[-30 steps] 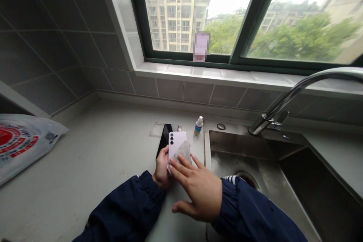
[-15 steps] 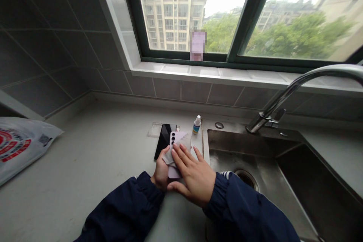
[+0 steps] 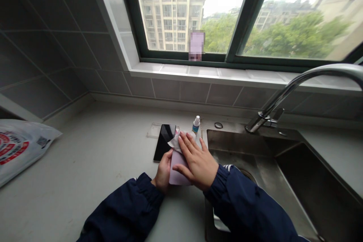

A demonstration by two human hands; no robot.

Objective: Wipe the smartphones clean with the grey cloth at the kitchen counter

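Note:
My left hand (image 3: 163,172) is closed around the left side of a lilac smartphone (image 3: 177,174), its back facing up. Over the phone's upper end lies a pale cloth (image 3: 174,143), which covers the cameras. My right hand (image 3: 197,162) presses flat on this cloth, fingers stretched out and thumb spread over the phone's back. Just beyond, a black phone or tablet (image 3: 164,140) lies screen up on the counter, partly over a clear phone case (image 3: 153,130). A small white spray bottle (image 3: 196,124) with a blue label stands past my right fingertips.
To the right is a steel sink (image 3: 235,141) with a curved chrome faucet (image 3: 266,109). A white plastic bag (image 3: 28,143) with red print sits at the left on the pale counter (image 3: 85,151). Behind runs a tiled wall below a window sill (image 3: 176,71).
My right hand has slid the cloth up the phone, over the cameras that showed before. More of the lower lilac back is now bare. My left hand keeps its grip.

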